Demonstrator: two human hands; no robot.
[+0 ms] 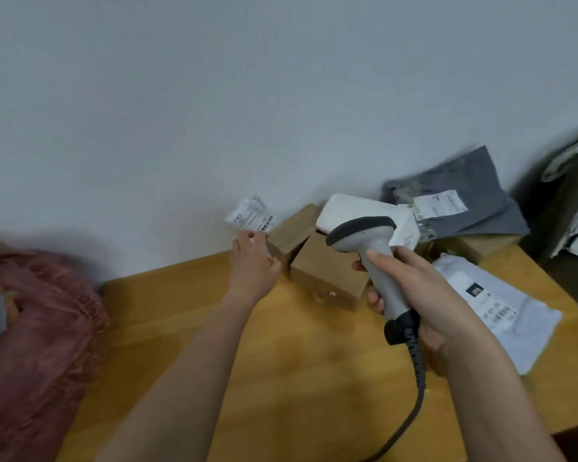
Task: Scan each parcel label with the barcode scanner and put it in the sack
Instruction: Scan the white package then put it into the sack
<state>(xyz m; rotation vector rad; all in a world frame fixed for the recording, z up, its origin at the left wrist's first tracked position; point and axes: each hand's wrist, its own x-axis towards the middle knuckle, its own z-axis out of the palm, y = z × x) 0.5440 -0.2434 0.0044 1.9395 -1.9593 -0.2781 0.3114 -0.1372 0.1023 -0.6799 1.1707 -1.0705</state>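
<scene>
1. The task is looking to be partway through at most: several parcels are still sitting on the wooden table point(281, 378), so I judge most of the scanning and bagging is still waiting to be done.
2. Two brown cardboard boxes point(327, 275) are lying side by side at the far middle of the table. A grey mailer bag point(474, 208) with a white label is resting at the far right, partly on another box, and a white mailer bag point(501, 311) with a printed label is lying at the right, nearer the person.
3. The reddish sack point(37, 345) is slumping at the left edge of the scene, beside the table. Whether anything is already inside it cannot be told from here.
4. The left hand point(252, 261) is reaching to the far side and pinching a small white parcel point(251, 216) at its lower edge, thumb and fingertips closing on it. The parcel is standing lifted against the wall, its printed label facing the camera, just left of the boxes.
5. The right hand point(424, 295) is wrapping its fingers fully round the handle of the barcode scanner point(367, 228), thumb lying along the grip. The scanner's head is pointing away and to the left, towards the lifted parcel, and its coiled cable is trailing down to the near edge.
6. In my judgement this parcel is being presented for scanning, not yet bagged.
</scene>
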